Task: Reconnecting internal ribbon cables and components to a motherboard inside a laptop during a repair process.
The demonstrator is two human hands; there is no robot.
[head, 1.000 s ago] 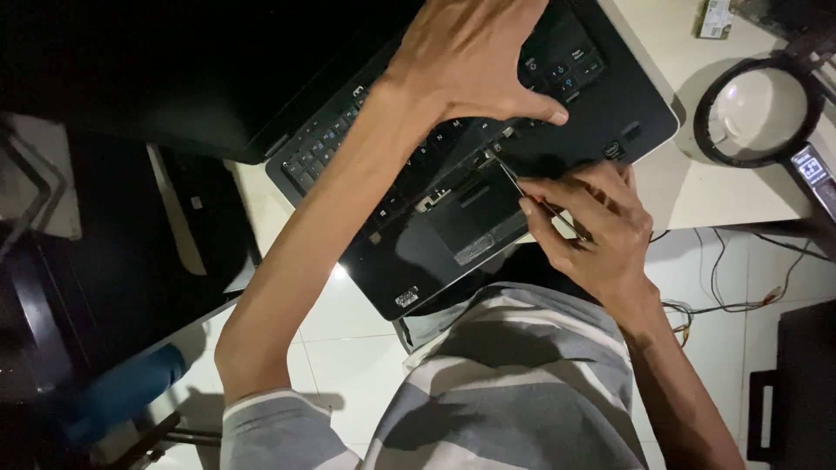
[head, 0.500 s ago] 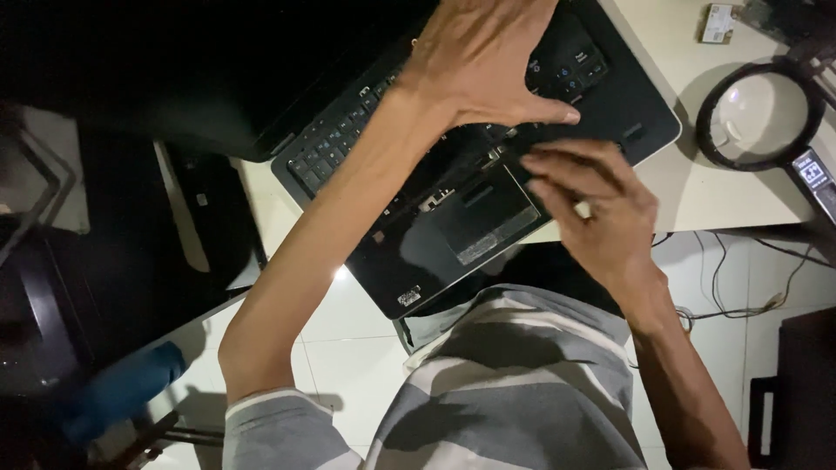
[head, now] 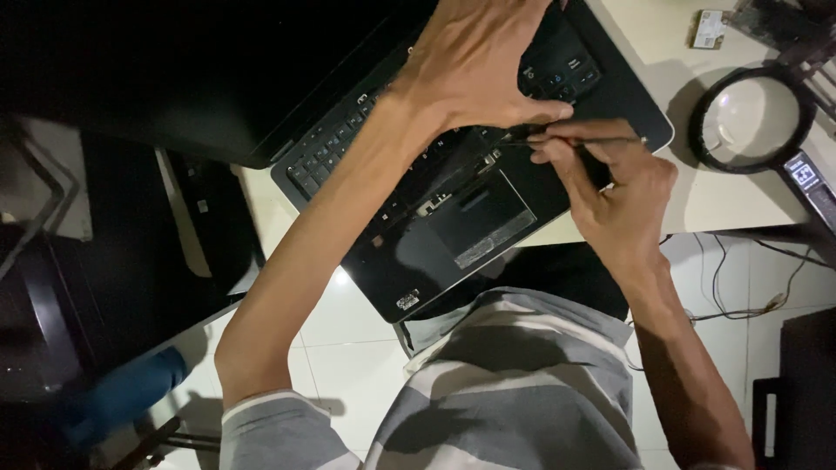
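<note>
An open black laptop lies tilted on a pale desk, its front corner hanging over the desk edge. My left hand rests spread on the keyboard, thumb pressed at its lower edge. My right hand pinches a thin dark tool like a pen, its tip at the seam between keyboard and palm rest, right beside my left thumb. The touchpad sits just below both hands.
A round magnifier with a black rim lies on the desk at the right, with a small circuit card above it. Cables trail over the white tiled floor. A blue object sits at lower left.
My right hand has risen from the palm rest's edge toward the keyboard, turning the tool nearly level against my left thumb. My left hand stays on the keys.
</note>
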